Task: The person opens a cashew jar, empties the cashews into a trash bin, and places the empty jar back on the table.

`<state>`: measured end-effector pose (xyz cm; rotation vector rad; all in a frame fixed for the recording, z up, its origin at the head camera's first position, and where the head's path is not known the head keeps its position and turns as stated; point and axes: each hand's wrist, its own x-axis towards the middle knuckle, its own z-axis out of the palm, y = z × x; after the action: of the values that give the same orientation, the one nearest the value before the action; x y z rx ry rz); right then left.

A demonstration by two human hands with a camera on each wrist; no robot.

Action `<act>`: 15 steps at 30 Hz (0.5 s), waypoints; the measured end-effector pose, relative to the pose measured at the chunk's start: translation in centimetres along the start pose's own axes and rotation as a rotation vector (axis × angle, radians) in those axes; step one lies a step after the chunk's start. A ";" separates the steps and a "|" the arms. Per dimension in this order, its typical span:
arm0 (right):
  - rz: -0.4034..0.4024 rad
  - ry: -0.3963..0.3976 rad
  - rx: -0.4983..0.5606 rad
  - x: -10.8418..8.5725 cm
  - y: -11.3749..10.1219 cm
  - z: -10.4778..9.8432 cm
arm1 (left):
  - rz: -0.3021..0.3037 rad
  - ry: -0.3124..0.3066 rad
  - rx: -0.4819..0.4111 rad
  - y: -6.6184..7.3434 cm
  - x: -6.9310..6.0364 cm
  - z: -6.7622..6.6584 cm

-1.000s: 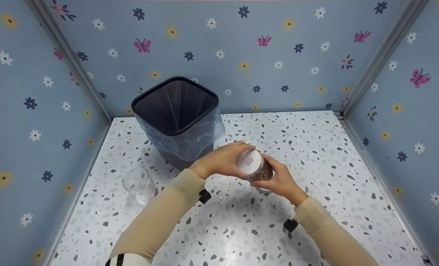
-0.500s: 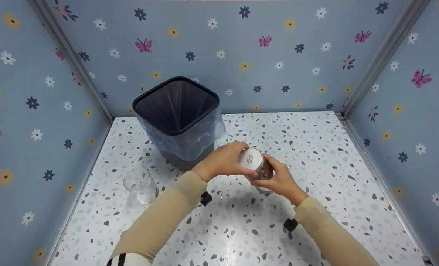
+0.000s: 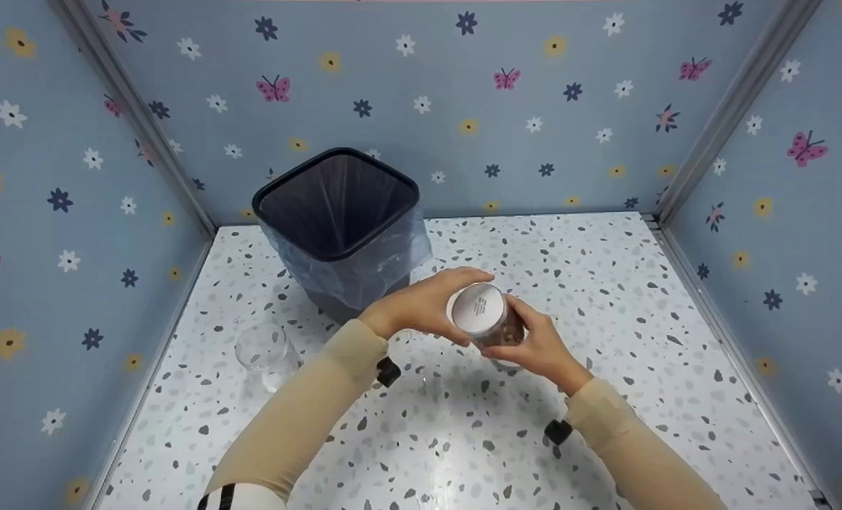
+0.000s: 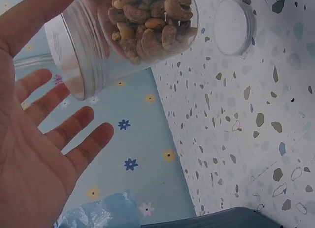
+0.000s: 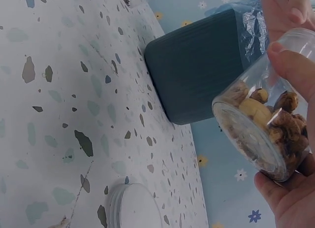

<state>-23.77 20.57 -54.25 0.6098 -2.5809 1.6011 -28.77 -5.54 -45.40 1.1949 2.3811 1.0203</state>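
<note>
holding nut jar (image 4: 152, 26) in right grip (image 3: 534, 348), with left grip (image 3: 424, 304) spread loose; likely stiff but slick, so hug it mid-body.

Left of the jar (image 3: 512, 329) of nuts (image 4: 150, 23), the bin (image 3: 333, 257) stands behind the container (image 3: 268, 354).
</note>
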 end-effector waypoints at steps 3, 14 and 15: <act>0.004 0.000 -0.006 0.0 0.0 0.0 | 0.011 -0.041 0.046 0.1 0.1 -0.3; -0.005 -0.009 -0.009 -0.1 0.0 -0.1 | 0.050 -0.102 0.165 1.1 0.7 -0.4; -0.006 -0.010 -0.008 -0.2 -0.1 -0.1 | 0.050 -0.098 0.168 1.1 0.8 -0.4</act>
<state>-23.63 20.72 -54.18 0.6261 -2.5882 1.5887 -28.79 -4.65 -44.32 1.3359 2.4095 0.7688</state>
